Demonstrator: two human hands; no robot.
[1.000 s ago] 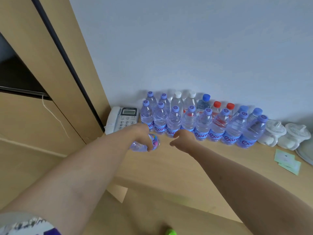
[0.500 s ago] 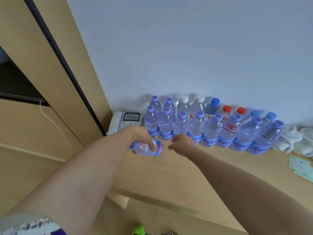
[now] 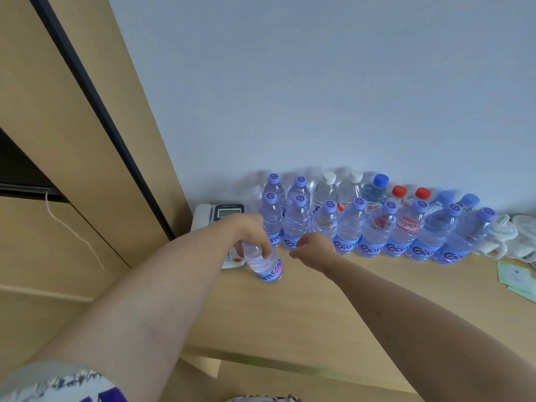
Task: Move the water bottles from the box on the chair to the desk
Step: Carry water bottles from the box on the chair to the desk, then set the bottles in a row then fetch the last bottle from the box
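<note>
My left hand (image 3: 251, 233) grips a clear water bottle (image 3: 265, 264) with a blue label from above; its base rests on or just over the wooden desk (image 3: 333, 309), in front of the left end of the rows. My right hand (image 3: 311, 247) hovers beside it, fingers curled and holding nothing that I can see. Two rows of water bottles (image 3: 374, 230) stand against the wall, most with purple caps, some white, blue and red. The box and chair are out of view.
A white desk phone (image 3: 216, 216) lies left of the bottles, partly behind my left wrist. White cups (image 3: 506, 237) and green paper slips (image 3: 516, 278) sit at the right. A wooden cabinet (image 3: 72, 140) rises on the left.
The held bottle has swung from lying tilted to nearly upright and has come down to the desk. My right hand has stayed close beside it.
</note>
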